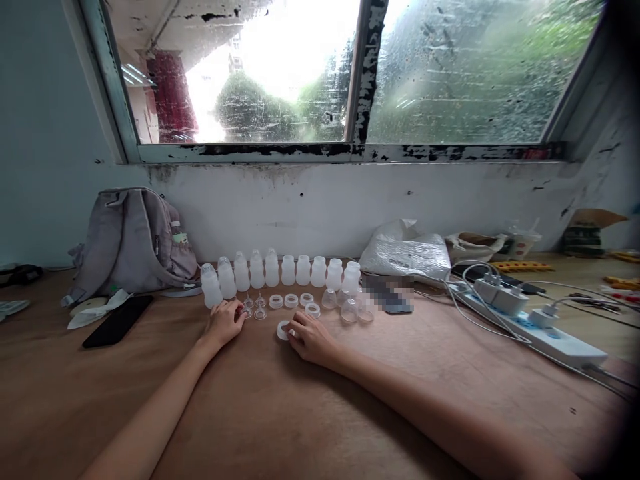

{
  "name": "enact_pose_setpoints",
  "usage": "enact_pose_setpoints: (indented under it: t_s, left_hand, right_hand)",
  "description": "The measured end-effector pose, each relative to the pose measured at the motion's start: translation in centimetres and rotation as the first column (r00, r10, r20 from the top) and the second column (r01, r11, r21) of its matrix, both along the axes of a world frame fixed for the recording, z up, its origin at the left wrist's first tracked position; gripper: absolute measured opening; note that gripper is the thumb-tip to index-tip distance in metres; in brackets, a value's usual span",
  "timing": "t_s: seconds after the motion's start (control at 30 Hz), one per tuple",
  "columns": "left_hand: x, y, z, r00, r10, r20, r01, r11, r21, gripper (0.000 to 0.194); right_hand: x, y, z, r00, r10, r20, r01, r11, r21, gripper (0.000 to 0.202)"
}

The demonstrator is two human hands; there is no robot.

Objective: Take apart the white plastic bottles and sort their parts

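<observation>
A curved row of several frosted bottles [288,271] stands near the wall; the ones at the left wear clear domed caps, the ones at the right are open. My left hand [226,321] rests by the leftmost bottle with its fingers closed on a clear nipple [247,311]. Other clear nipples [260,313] stand beside it. My right hand [311,338] pinches a white ring [283,330] on the table. More white rings [291,301] lie in front of the bottles. Clear domed caps [349,310] sit to the right of the rings.
A grey backpack [133,240] and a black phone [119,321] are at the left. At the right are a silver bag [406,250], a dark device [399,307] and a white power strip [540,333] with cables. The wooden table [240,413] reaches the wall.
</observation>
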State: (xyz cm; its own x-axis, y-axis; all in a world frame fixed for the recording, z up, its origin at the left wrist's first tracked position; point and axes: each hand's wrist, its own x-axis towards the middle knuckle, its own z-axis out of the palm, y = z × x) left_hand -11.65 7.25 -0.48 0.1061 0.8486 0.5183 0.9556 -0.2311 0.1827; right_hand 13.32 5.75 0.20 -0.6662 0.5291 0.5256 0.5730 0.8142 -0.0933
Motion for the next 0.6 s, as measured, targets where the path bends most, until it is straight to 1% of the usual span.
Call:
enact_pose_setpoints:
  t_s: [0.07, 0.13, 0.23, 0.4, 0.6]
  left_hand:
    - [0.1, -0.1, 0.0, 1.0, 0.001, -0.001, -0.001, 1.0, -0.008, 0.013]
    - [0.1, -0.1, 0.1, 1.0, -0.005, 0.002, 0.005, 1.0, -0.01, 0.013]
    - [0.2, -0.2, 0.1, 1.0, -0.014, 0.002, 0.014, 1.0, 0.0, 0.013]
    - [0.3, -0.2, 0.1, 1.0, -0.022, -0.003, 0.022, 1.0, -0.003, 0.013]
    - [0.4, -0.3, 0.2, 0.999, -0.038, 0.004, 0.038, 0.999, 0.002, 0.014]
  right_hand:
    - [0.0, 0.4, -0.4, 0.995, -0.096, -0.013, 0.097, 0.995, 0.017, 0.013]
    - [0.0, 0.8, -0.6, 0.987, -0.16, -0.007, 0.16, 0.986, 0.039, 0.015]
    - [0.3, 1.6, -0.8, 0.983, -0.185, 0.011, 0.184, 0.981, 0.063, 0.017]
    - [1.0, 2.9, -0.9, 0.974, -0.227, 0.001, 0.226, 0.972, 0.065, 0.018]
    - [1.6, 3.7, -0.9, 0.966, -0.259, 0.0, 0.258, 0.963, 0.084, 0.016]
